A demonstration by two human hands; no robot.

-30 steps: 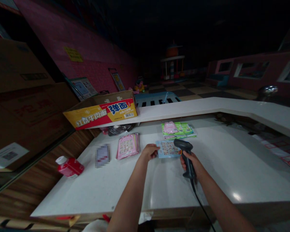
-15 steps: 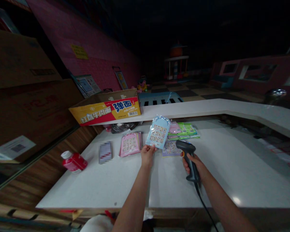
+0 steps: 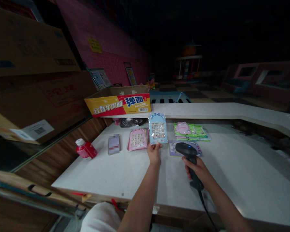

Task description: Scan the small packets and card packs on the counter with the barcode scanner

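Note:
My left hand (image 3: 154,153) pinches the lower edge of a light blue sticker pack (image 3: 158,129) in clear film and holds it up over the counter. Rows of tiny pictures cover the middle of the pack. A black corded barcode scanner (image 3: 188,151) is gripped in my right hand (image 3: 198,170), its head pointing away to the left and a small blue light showing on top. Beneath the scanner head lies a purple sticker pack (image 3: 173,149), partly hidden. Just left of the blue pack rests a stack of pink sticker packs (image 3: 137,140).
Green packets (image 3: 193,131) lie in a pile behind the scanner. A red bottle (image 3: 86,149) and a blurred card-like item (image 3: 114,144) are on the left of the white counter (image 3: 106,174). An open noodle carton (image 3: 120,104) sits on the raised ledge; cardboard boxes (image 3: 38,106) are stacked at left.
The blue pack, tilted before, is now upright and farther from the purple pack and the scanner. The scanner head has turned a little. The whole view has shifted.

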